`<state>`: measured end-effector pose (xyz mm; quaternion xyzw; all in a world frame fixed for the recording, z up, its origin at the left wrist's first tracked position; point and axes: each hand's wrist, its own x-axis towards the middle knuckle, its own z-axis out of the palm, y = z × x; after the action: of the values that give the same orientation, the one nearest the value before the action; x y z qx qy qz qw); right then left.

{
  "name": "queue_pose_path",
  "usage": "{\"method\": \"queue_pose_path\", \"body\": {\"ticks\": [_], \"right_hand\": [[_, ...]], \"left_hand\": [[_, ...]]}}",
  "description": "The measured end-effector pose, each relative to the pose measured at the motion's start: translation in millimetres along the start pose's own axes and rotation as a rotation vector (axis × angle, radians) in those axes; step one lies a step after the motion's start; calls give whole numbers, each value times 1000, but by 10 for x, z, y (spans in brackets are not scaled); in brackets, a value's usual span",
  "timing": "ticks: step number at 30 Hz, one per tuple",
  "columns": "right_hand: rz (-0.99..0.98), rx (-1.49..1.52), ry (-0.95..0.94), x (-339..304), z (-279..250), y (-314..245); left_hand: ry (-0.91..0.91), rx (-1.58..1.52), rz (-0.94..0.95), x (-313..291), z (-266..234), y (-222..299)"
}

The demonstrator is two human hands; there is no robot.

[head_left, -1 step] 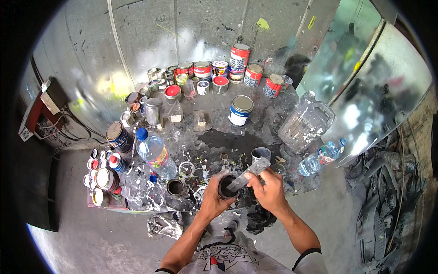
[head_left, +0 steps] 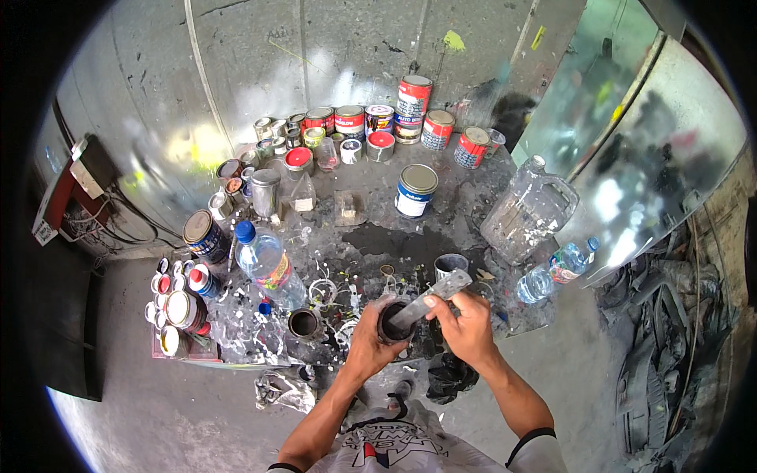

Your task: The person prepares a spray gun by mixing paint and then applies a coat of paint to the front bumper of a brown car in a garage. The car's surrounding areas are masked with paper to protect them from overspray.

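Note:
My left hand (head_left: 370,337) is wrapped round a small open can (head_left: 385,335) with a dark inside, near the front edge of the table. In my right hand (head_left: 467,329) is a flat grey metal strip (head_left: 418,308), pinched between thumb and fingers. The strip slants down to the left, its lower end inside the can; the dark contents hide its tip. Another open can (head_left: 303,323) with a dark inside stands left of my left hand. Just beyond my right hand is an open grey can (head_left: 450,266).
On the paint-spattered table (head_left: 371,236) stand a blue-capped bottle (head_left: 270,264), a blue-and-white can (head_left: 415,191), a clear jug (head_left: 528,213) and a water bottle (head_left: 558,272). Several paint cans (head_left: 349,122) line the back. Lidded cans (head_left: 185,310) crowd the left end.
The metal strip has shifted slightly in the can, its upper end a little to the right. My right hand has moved very little, and my left hand keeps its place on the can.

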<state>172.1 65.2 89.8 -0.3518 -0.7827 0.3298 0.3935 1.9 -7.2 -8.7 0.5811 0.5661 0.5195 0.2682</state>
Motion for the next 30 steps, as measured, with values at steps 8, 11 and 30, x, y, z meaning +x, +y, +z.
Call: {"method": "queue_pose_path", "body": {"ticks": [8, 11, 30], "right_hand": [[-105, -81, 31, -9, -14, -34], [-34, 3, 25, -15, -63, 7], [168, 154, 217, -58, -27, 255]], "left_hand": [[-20, -10, 4, -20, 49, -22], [-29, -8, -20, -29, 62, 15], [-31, 41, 61, 82, 38, 6]]}}
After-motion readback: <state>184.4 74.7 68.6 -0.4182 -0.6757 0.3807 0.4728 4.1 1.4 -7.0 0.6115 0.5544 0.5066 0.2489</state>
